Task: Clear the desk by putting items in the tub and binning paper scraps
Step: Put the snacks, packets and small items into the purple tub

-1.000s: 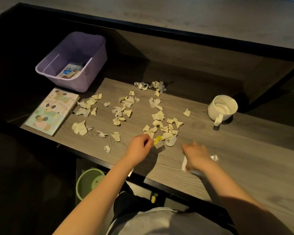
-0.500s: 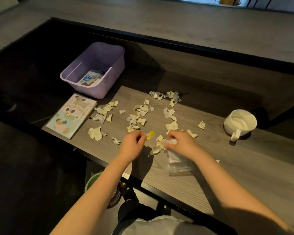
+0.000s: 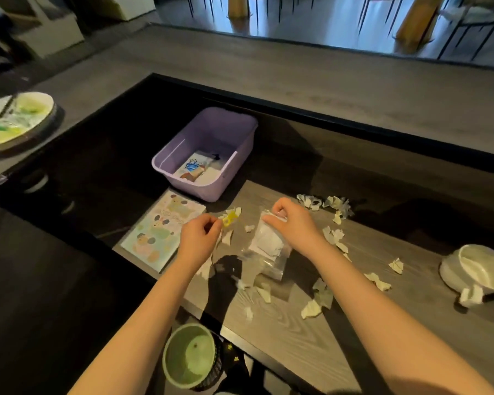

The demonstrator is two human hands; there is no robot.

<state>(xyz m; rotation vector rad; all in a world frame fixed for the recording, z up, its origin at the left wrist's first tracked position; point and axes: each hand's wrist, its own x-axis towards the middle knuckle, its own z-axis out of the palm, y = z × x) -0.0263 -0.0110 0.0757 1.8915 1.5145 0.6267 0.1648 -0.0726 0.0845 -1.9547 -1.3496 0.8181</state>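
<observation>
My left hand pinches a small yellow piece above the desk, just right of a picture book. My right hand grips the top of a clear plastic bag with white contents, held upright over the desk. The purple tub stands at the back left with cards lying in it. Several torn paper scraps lie scattered across the desk. A green bin sits on the floor below the desk's front edge.
A white mug stands at the right edge of the desk. A raised counter runs behind the desk. A round plate with green items sits at the far left.
Both hands rose and moved toward the tub. The right hand lifted the plastic bag off the desk. The left hand still holds the yellow piece. The camera tilted up.
</observation>
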